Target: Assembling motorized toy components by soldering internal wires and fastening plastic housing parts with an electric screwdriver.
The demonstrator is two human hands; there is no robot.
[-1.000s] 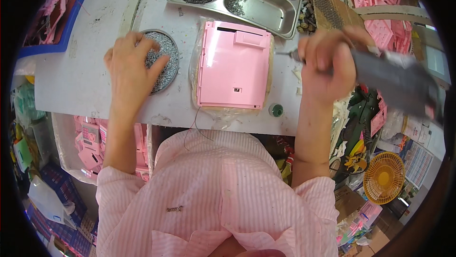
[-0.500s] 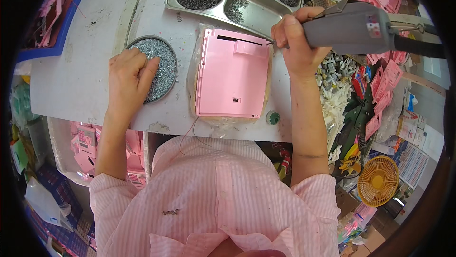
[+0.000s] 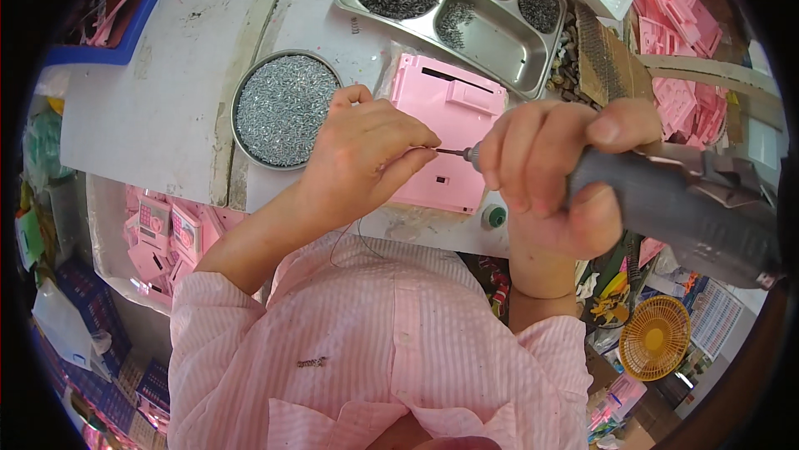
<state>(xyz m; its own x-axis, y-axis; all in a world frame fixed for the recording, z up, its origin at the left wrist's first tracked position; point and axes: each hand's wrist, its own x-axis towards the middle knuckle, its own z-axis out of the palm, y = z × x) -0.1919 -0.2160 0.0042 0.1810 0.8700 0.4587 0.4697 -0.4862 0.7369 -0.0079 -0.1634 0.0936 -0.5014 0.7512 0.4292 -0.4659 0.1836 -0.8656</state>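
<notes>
My right hand (image 3: 558, 175) is wrapped round a dark grey electric screwdriver (image 3: 678, 213), held nearly level with its bit pointing left. The bit's tip meets the pinched fingertips of my left hand (image 3: 358, 154); whatever lies between them is too small to make out. Both hands are above a pink plastic panel (image 3: 462, 125) with a long slot and a small square hole. It rests on a pad wrapped in clear plastic. Left of the panel, a round dish (image 3: 236, 121) is full of small silvery screws (image 3: 283, 104).
At the back stands a metal compartment tray (image 3: 491, 59) with dark springs in its sections. A small green round piece (image 3: 494, 216) sits near the table's front edge. Pink parts fill a box (image 3: 104, 233) at lower left and pile up at far right. A yellow fan (image 3: 655, 338) stands lower right.
My left hand has left the screw dish and come right, over the panel. My right hand has brought the screwdriver down and nearer, its bit now at the left fingertips. The view has shifted slightly.
</notes>
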